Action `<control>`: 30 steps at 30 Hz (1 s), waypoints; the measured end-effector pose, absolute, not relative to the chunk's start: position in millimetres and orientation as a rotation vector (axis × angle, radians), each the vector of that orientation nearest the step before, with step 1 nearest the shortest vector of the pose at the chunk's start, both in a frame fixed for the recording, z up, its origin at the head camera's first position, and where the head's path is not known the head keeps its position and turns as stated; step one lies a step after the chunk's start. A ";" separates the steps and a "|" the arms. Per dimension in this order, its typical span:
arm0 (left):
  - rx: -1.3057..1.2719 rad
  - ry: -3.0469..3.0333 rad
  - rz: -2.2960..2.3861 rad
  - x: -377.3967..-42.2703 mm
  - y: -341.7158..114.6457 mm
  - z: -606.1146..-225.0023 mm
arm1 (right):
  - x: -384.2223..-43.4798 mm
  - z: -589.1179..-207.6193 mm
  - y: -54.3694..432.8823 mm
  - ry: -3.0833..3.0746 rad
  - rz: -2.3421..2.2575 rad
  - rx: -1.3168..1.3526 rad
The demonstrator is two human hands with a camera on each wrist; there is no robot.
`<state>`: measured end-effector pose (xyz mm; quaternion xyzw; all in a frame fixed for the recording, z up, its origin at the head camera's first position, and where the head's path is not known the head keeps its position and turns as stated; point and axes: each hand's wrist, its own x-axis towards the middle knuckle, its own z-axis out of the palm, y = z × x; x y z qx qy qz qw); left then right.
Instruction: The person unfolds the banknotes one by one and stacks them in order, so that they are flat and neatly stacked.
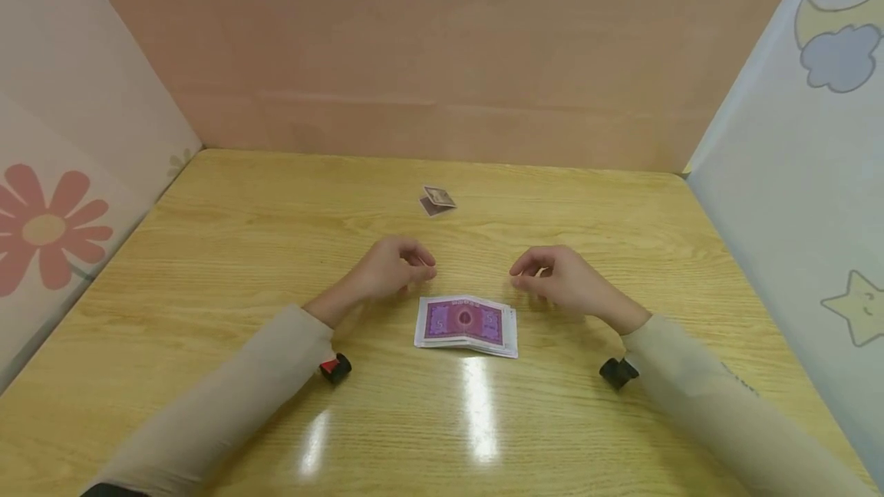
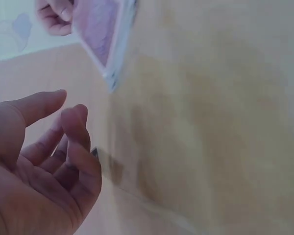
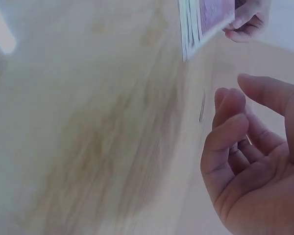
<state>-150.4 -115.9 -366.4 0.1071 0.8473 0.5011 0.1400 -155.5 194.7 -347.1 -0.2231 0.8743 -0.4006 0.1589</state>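
Note:
A small stack of purple play banknotes [image 1: 465, 322] with white borders lies on the table, slightly creased down the middle, the top one marked with a 5. My left hand [image 1: 397, 267] hovers just beyond its left end, fingers loosely curved, with a gap between thumb and fingertips. Mirroring it, my right hand [image 1: 555, 276] is off the stack's right end, fingers bent loosely and nothing between them. Both wrist views show bare palms, with the notes [image 2: 100, 34] apart from the fingers. Farther back, a small folded brownish note [image 1: 438, 200] stands partly open like a tent.
The wooden table [image 1: 276, 205] meets a pinkish backdrop [image 1: 442, 60] behind. Pale side panels carry a red flower [image 1: 44, 228] on the left and a star [image 1: 856, 307] on the right. Black wrist devices [image 1: 336, 368] sit under both sleeves.

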 end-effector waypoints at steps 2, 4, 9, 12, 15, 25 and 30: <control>0.295 2.403 1.511 -158.5 -112.8 -364.3 | -160.3 -346.7 199.3 2.486 -1.200 -0.588; 0.280 2.375 1.547 -167.0 -108.4 -361.8 | -164.6 -346.8 204.0 2.472 -1.252 -0.534; 0.229 2.327 1.614 -189.5 -92.5 -355.3 | -172.9 -349.2 215.9 2.405 -1.390 -0.388; 0.209 2.280 1.675 -202.3 -82.2 -352.8 | -176.8 -351.2 220.9 2.362 -1.463 -0.315; 0.182 2.198 1.772 -212.9 -73.3 -350.4 | -181.0 -353.1 224.2 2.327 -1.514 -0.272; 0.000 1.927 1.997 -231.5 -55.5 -345.4 | -188.9 -352.2 228.0 2.275 -1.614 -0.214; -0.061 1.908 2.067 -237.3 -56.3 -343.9 | -191.6 -350.2 226.5 2.265 -1.616 -0.233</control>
